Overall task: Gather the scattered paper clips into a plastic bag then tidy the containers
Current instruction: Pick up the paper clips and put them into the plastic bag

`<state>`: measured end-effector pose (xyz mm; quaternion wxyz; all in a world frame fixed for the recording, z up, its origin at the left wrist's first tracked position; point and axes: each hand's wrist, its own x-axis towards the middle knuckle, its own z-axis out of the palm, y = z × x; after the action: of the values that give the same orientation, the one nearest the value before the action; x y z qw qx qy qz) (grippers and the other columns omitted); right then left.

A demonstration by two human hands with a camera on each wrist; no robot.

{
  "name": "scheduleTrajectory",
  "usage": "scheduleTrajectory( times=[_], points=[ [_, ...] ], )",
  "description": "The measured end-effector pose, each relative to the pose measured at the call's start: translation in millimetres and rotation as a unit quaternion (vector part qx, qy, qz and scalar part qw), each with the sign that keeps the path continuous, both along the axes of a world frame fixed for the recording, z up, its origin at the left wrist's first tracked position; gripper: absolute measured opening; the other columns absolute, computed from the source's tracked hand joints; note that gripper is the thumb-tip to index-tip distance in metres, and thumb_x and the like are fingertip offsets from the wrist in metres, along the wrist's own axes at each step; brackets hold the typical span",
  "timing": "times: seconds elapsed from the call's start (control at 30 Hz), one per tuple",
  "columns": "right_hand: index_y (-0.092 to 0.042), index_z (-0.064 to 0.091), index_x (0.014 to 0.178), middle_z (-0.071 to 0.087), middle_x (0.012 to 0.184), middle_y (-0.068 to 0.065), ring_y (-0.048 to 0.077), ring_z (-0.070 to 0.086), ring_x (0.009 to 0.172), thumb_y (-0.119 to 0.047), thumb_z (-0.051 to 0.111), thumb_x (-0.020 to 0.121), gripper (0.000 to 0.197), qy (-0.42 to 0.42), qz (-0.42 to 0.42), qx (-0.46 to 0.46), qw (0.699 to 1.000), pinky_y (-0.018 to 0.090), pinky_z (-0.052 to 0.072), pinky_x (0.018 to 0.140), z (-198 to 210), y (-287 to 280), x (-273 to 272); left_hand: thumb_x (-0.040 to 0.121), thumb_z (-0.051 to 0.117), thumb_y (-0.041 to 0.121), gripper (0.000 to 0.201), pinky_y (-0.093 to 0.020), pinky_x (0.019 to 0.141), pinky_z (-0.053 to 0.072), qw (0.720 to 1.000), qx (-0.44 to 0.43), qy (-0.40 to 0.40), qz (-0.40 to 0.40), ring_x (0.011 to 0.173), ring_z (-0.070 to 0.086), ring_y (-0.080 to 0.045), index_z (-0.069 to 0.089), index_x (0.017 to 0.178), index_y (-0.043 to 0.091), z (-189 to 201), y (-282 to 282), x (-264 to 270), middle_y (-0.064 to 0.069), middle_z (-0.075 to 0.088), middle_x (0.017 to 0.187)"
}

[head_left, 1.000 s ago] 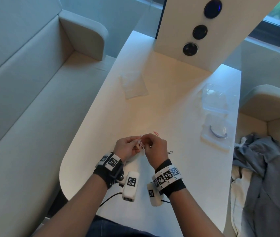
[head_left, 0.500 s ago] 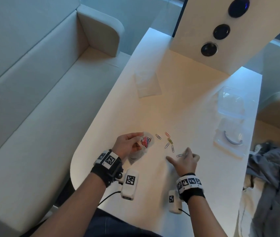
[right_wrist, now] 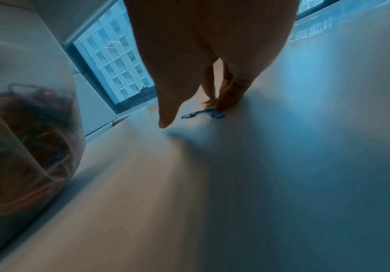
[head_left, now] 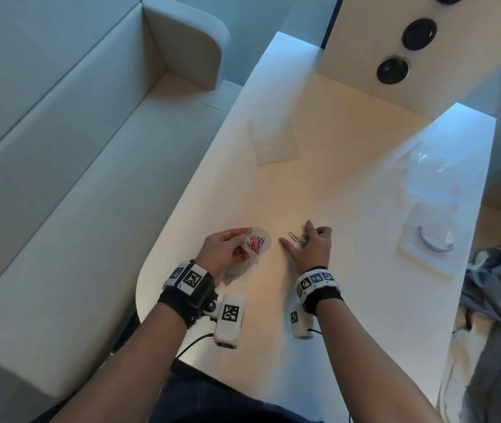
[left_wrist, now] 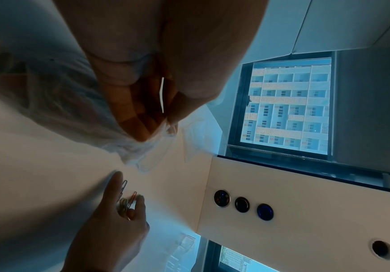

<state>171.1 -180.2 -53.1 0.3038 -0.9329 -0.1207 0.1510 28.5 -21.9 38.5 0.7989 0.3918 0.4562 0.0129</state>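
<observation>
My left hand (head_left: pixel 234 246) grips a small clear plastic bag (head_left: pixel 260 243) holding several coloured paper clips, just above the white table (head_left: pixel 350 184). The bag also shows crumpled in the left wrist view (left_wrist: pixel 56 99) and blurred at the left of the right wrist view (right_wrist: pixel 28 128). My right hand (head_left: pixel 308 244) is to the right of the bag. Its fingertips (right_wrist: pixel 226 103) press on a bunch of loose paper clips (head_left: pixel 297 238) on the table, thumb spread apart. The bunch of clips (left_wrist: pixel 124 202) lies between thumb and fingers; a blue clip (right_wrist: pixel 203 114) lies flat.
A second flat plastic bag (head_left: pixel 275 141) lies farther back on the table. Two clear plastic containers (head_left: pixel 429 169) (head_left: pixel 426 242) sit near the right edge, the nearer one with a grey ring. Grey cloth (head_left: pixel 499 300) lies right of the table, and a white panel (head_left: pixel 420 50) with round sockets stands behind.
My right hand left the bag, moved right to the scattered clips and drew them into one bunch. My left hand kept hold of the bag.
</observation>
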Motion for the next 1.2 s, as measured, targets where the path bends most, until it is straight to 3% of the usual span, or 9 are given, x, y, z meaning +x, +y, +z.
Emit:
scheduleTrajectory(
  times=[0.27,0.47,0.57,0.73,0.87,0.93,1.0,1.07,1.2],
  points=[
    [-0.004,0.076,0.097,0.056,0.098,0.001,0.019,0.061,0.079,-0.019,0.074,0.082,0.021,-0.013,-0.055,0.079,0.995,0.037,0.056,0.083,-4.8,-1.6,4.6,0.092,0.058,0.004,0.015,-0.04,0.088,0.055,1.0,-0.004,0.001,0.0,0.102,0.066,-0.034,0.071,0.099,0.008,-1.1,-0.9,-1.0,-0.025,0.067,0.114],
    [-0.004,0.077,0.081,0.066,0.092,0.008,0.024,0.063,0.08,-0.01,0.07,0.08,0.01,-0.025,0.025,-0.023,0.999,0.023,0.045,0.073,13.1,1.9,20.2,0.092,0.058,0.003,0.016,-0.041,0.092,0.054,1.0,-0.003,0.001,-0.002,0.103,0.065,-0.034,0.07,0.101,0.007,0.8,-4.3,1.0,-0.024,0.066,0.114],
    [0.0,0.073,0.074,0.065,0.09,0.012,0.028,0.062,0.077,-0.008,0.063,0.081,0.014,-0.045,0.115,-0.097,0.988,0.026,0.047,0.07,22.1,5.0,27.9,0.091,0.059,0.005,0.015,-0.037,0.086,0.057,1.0,-0.002,0.001,-0.006,0.098,0.067,-0.031,0.071,0.101,0.008,1.2,-4.7,0.3,-0.023,0.068,0.112],
    [-0.002,0.066,0.092,0.068,0.096,0.014,0.031,0.065,0.087,-0.005,0.05,0.09,0.016,-0.084,0.252,-0.262,0.928,0.031,0.048,0.072,33.4,11.9,37.2,0.091,0.061,0.007,0.014,-0.038,0.084,0.057,1.0,0.002,0.002,-0.011,0.093,0.068,-0.029,0.072,0.099,0.011,1.0,-5.4,-1.4,-0.023,0.069,0.11],
    [-0.005,0.062,0.099,0.068,0.097,0.014,0.031,0.067,0.09,0.001,0.055,0.087,0.015,-0.093,0.316,-0.302,0.895,0.033,0.052,0.074,39.9,19.0,41.9,0.091,0.061,0.007,0.014,-0.031,0.075,0.059,1.0,0.01,0.004,-0.015,0.089,0.068,-0.027,0.071,0.101,0.009,0.4,-7.7,0.0,-0.022,0.069,0.11],
    [-0.006,0.069,0.093,0.07,0.093,0.013,0.03,0.067,0.087,-0.003,0.062,0.082,0.013,-0.056,0.274,-0.265,0.923,0.031,0.054,0.073,43.8,18.6,52.0,0.091,0.062,0.007,0.015,-0.027,0.07,0.059,1.0,0.012,0.006,-0.015,0.088,0.068,-0.025,0.07,0.103,0.008,0.5,-8.8,1.2,-0.021,0.069,0.11],
    [-0.01,0.074,0.083,0.071,0.082,0.008,0.022,0.066,0.078,-0.012,0.074,0.075,0.008,0.013,0.147,-0.159,0.976,0.026,0.052,0.071,46.1,11.2,63.7,0.09,0.062,0.007,0.016,-0.025,0.068,0.058,1.0,0.018,0.009,-0.016,0.086,0.067,-0.023,0.07,0.105,0.007,0.0,-9.6,2.8,-0.021,0.068,0.109],
    [-0.01,0.077,0.082,0.073,0.078,0.005,0.017,0.068,0.074,-0.014,0.08,0.071,0.013,0.128,-0.013,-0.007,0.992,0.024,0.055,0.073,47.9,-1.1,68.6,0.09,0.063,0.008,0.017,-0.025,0.069,0.058,1.0,0.02,0.011,-0.016,0.085,0.067,-0.022,0.07,0.105,0.006,-0.5,-10.1,4.7,-0.021,0.069,0.11],
    [0.002,0.069,0.093,0.071,0.086,0.015,0.02,0.072,0.079,0.006,0.067,0.082,0.011,0.37,-0.186,0.332,0.847,0.022,0.059,0.072,73.4,-12.8,50.6,0.09,0.063,0.008,0.022,-0.023,0.066,0.058,1.0,0.016,0.011,-0.016,0.081,0.065,-0.021,0.068,0.111,0.002,-1.5,-16.2,12.7,-0.022,0.068,0.108]
  ],
)
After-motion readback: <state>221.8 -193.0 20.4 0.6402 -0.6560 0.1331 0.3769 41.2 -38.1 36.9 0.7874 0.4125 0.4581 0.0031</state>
